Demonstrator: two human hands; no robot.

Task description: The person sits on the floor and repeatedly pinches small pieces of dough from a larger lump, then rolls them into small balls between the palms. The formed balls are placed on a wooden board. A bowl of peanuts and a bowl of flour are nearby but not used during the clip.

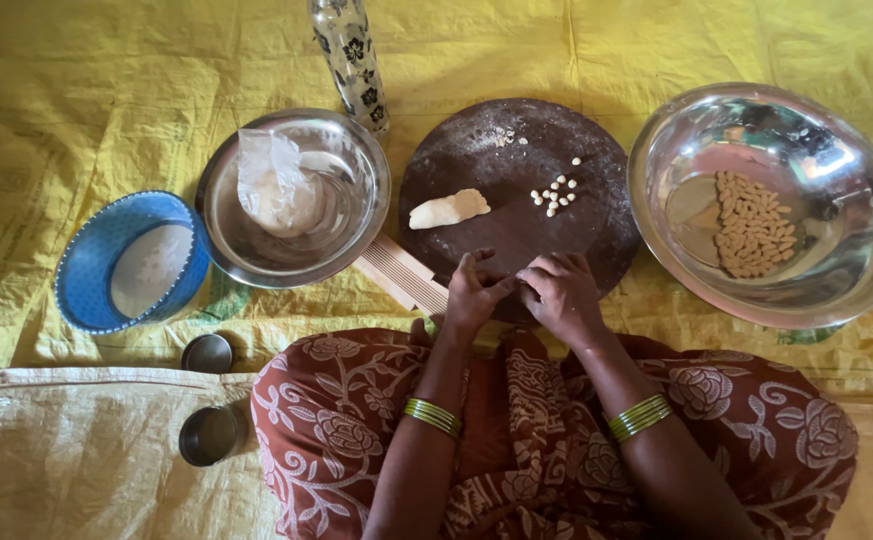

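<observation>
My left hand [474, 293] and my right hand [559, 293] meet fingertip to fingertip at the near edge of a round dark wooden board [501, 230]; what they pinch between them is too small to see. On the board lie a pale lump of dough [448, 209] and several tiny white dough balls [556, 194]. A ridged wooden comb-like tool [403, 271] rests just left of my left hand.
A large steel bowl [856, 180] at right holds several shaped tan pieces [750, 224]. A steel bowl [351, 215] with a plastic bag [273, 185] sits left of the board. A blue sieve [86, 280], a patterned bottle [351, 60] and two small steel cups [206, 353] [208, 435] lie on the yellow sheet.
</observation>
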